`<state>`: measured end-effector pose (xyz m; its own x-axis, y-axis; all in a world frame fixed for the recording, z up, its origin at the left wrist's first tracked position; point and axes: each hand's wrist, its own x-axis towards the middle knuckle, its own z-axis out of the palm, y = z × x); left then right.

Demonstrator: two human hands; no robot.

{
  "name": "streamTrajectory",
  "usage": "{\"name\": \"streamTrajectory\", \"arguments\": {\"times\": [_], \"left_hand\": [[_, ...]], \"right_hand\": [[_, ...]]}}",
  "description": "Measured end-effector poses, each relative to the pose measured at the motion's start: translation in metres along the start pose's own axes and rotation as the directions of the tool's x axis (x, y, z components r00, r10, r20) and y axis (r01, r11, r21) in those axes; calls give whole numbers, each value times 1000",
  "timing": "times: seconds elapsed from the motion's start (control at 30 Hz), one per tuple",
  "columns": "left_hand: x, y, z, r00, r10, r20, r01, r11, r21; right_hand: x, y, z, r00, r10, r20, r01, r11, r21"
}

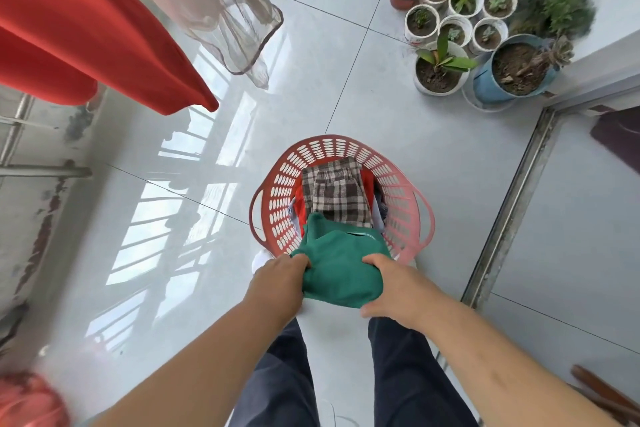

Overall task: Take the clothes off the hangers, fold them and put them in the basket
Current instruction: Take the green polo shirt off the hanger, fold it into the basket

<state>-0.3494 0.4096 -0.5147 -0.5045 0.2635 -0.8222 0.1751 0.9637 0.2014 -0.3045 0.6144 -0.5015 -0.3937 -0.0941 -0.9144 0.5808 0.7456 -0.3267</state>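
1. While your left hand (280, 276) grips the left edge of the folded green cotton garment (341, 263) with its fingers curled into the cloth, and your right hand (388, 284) closes round the right edge, keep the two grips level so the fold does not sag open in the middle.
2. Note where the green bundle is: held up between your hands over the near rim of the round red perforated plastic basket (398, 180), not yet resting inside it. Carry it forward before you lower it, so that it clears the rim rather than dragging on it.
3. Aim for the folded brown-and-white plaid garment (336, 194) that lies on top of the pile in the basket. It looks flat enough to take the green one squarely, edges roughly matched.
4. Let the pile take the weight first, then slide your fingers out sideways. Pulling upward would likely lift the top layer and undo the fold.
5. Look outward afterwards: an orange-red hanging cloth (86, 28) and a sheer pale garment (221, 0) hang at your upper left, probably the next to come down. The cluster of potted plants (467, 28) stands well apart on your right.
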Motion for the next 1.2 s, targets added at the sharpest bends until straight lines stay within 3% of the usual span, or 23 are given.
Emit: {"name": "streamTrajectory", "arguments": {"times": [0.4,0.6,0.73,0.93,1.1,1.2], "left_hand": [[1,-11,-8,994,74,-75,-64,990,123],[-10,-10,-45,975,165,-149,-152,984,96],[-18,-10,-88,944,223,-244,-202,973,109],[-32,-5,-140,855,293,-427,-266,956,123],[-37,-8,-136,814,268,-515,-267,961,77],[-35,-12,-116,813,284,-508,-290,955,69]], "right_hand": [[1,-10,3,988,-53,-144,3,946,-323],[-13,-26,-19,963,-130,-237,60,958,-281],[-25,-40,-46,894,-277,-353,155,929,-336],[-31,-55,-81,735,-460,-498,269,872,-409],[-27,-51,-80,604,-520,-604,307,851,-426],[-18,-39,-67,588,-541,-602,344,840,-419]]}}
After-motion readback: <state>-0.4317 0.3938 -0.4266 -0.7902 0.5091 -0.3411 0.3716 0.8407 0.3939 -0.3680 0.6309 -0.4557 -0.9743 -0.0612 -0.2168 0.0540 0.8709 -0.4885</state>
